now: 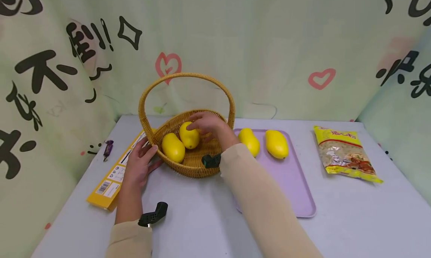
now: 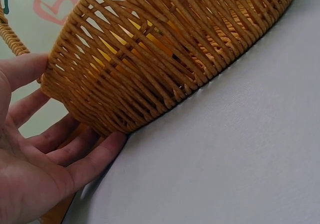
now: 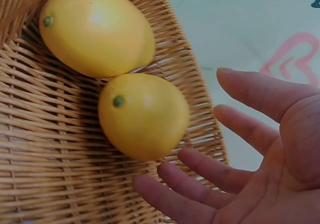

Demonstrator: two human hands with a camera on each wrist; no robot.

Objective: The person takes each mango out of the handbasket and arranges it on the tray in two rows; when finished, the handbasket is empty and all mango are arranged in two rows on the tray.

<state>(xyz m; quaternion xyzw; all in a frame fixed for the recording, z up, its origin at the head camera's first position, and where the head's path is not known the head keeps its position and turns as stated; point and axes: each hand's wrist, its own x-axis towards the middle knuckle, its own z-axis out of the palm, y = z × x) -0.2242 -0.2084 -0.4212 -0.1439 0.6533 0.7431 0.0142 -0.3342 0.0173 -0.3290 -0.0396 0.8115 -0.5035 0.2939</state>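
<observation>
- Head view: the wicker basket (image 1: 192,171) stands left of centre on the table (image 1: 202,217); inside, the near lemon (image 1: 173,148) and far lemon (image 1: 189,137) lie together toward its 9-to-11 o'clock side.
- At 9 o'clock the left hand (image 1: 139,164) braces the basket's outer wall, fingers spread and thumb at the rim (image 3: 198,83), not clenched.
- The right hand (image 1: 210,125) is released, fingers loosely spread just beside the far lemon; whether a fingertip touches it, I cannot tell.
- The step in hand looks like settling lemons in the basket. Light steadying from the left hand should suffice; a hard push could slide the basket toward 3 o'clock.
- Best clear the handle (image 1: 186,75) with care: its 2 o'clock foot is near the right wrist, and the black wrist camera (image 1: 211,161) could catch the basket's 5 o'clock edge.
- At 3 o'clock, two tray lemons (image 1: 277,144) lie on the purple tray (image 1: 296,190); the right sleeve (image 1: 266,202) crosses its left edge, so a raised elbow seems wise.
- Open room lies at 6 o'clock, between the forearms. The yellow box (image 1: 104,198) crowds 8 o'clock; the curtain (image 1: 269,63) limits 12; the food bag (image 1: 347,153) is well apart at 3.
</observation>
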